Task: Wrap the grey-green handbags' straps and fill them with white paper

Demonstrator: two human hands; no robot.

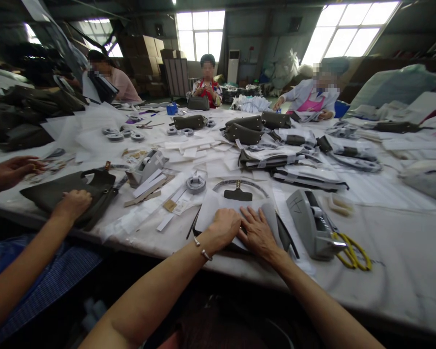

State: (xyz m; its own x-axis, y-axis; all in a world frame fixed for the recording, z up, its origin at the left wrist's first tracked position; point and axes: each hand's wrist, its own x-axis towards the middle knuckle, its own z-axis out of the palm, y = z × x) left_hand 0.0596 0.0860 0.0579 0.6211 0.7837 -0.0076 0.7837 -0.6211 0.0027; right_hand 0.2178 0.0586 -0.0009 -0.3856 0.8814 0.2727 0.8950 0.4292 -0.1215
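A dark bag (285,232) lies in front of me, mostly covered by a white sheet (212,206). Its wrapped handle (254,183) arches beyond the sheet, beside a dark tab (238,194) with a metal clasp. My left hand (225,227), with a bracelet at the wrist, is closed at the sheet's middle; what its fingers hold, if anything, is hidden. Right beside it, my right hand (257,230) lies on the sheet with its fingers spread. A small metal piece shows between the hands.
A grey tape dispenser (310,225) and yellow-handled scissors (361,254) lie at the right. Left are paper strips (150,186), a tape roll (195,183) and another dispenser (147,167). A co-worker's hands touch a dark bag (54,189). Wrapped bags (269,157) lie beyond.
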